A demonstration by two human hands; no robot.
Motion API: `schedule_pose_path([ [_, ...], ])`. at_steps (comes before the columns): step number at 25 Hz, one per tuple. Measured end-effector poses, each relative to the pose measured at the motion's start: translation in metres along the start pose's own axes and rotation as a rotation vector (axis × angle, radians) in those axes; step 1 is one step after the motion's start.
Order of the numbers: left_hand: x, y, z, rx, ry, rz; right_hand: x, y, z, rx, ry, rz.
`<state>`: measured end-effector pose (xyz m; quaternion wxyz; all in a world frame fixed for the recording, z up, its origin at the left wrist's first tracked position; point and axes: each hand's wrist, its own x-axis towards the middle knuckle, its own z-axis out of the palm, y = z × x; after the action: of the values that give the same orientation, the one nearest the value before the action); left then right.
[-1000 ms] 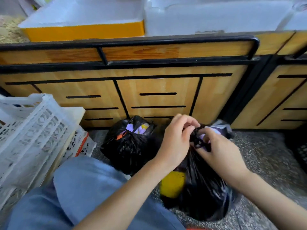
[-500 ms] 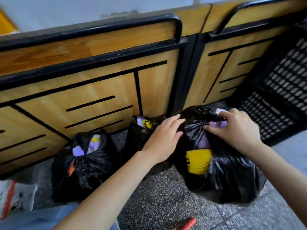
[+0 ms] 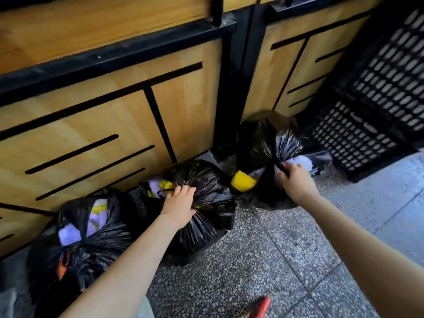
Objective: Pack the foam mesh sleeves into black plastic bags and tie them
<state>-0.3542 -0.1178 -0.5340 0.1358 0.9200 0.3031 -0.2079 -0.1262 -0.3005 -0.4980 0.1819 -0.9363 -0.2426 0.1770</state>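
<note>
Floor level, at the foot of a wooden cabinet front (image 3: pixel 91 125). Three black plastic bags sit in a row along its base on the speckled floor (image 3: pixel 252 260).

Right bag (image 3: pixel 259 145): the farthest of the three, at the black post (image 3: pixel 229 99) between two cabinet panels. A black slotted crate (image 3: pixel 376 104) stands near it on the right. The bag's top is gathered into a tight neck. The right hand (image 3: pixel 297 182) has that neck, grip clamped on it, fingers (image 3: pixel 290 171) curled round the twisted black plastic. A yellow foam mesh sleeve (image 3: pixel 243 181) bulges from the bag's left side. A pale purple sleeve (image 3: pixel 298 161) shows just beyond the knuckles.

Middle bag (image 3: pixel 211 226): just left of the right bag and touching it. The left hand (image 3: pixel 179 207) rests on top, palm down. Its grip is apart, fingers laid over the pleated plastic and not closed round anything that shows. Mixed purple and yellow sleeves (image 3: pixel 160 184) show at the bag's mouth, just left of the fingertips.

Left bag (image 3: pixel 103 244): the nearest, pressed against the middle bag. Black strips cross over its top. Lilac sleeves (image 3: pixel 68 234) show in the gaps between them, and an orange patch (image 3: pixel 62 269) shows lower down.

Both forearms are bare and reach in from the near edge. A red object (image 3: pixel 260 305) lies on the floor at the near edge, too blurred to identify.
</note>
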Motion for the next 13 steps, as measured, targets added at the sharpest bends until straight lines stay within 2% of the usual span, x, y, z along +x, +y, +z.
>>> schedule_pose_path([
  [3,-0.008,-0.006,0.012,0.167,0.105,-0.036,0.005,0.004,0.027,0.107,-0.007,0.054],
  [6,-0.014,-0.011,0.011,0.317,0.141,-0.031,0.008,0.003,0.033,0.164,0.022,0.053],
  [11,-0.030,-0.026,0.001,0.256,0.442,0.068,0.015,0.008,0.031,0.225,-0.008,0.053],
  [13,-0.042,-0.037,0.007,0.220,0.477,0.068,0.021,0.006,0.034,0.177,-0.057,0.026],
])
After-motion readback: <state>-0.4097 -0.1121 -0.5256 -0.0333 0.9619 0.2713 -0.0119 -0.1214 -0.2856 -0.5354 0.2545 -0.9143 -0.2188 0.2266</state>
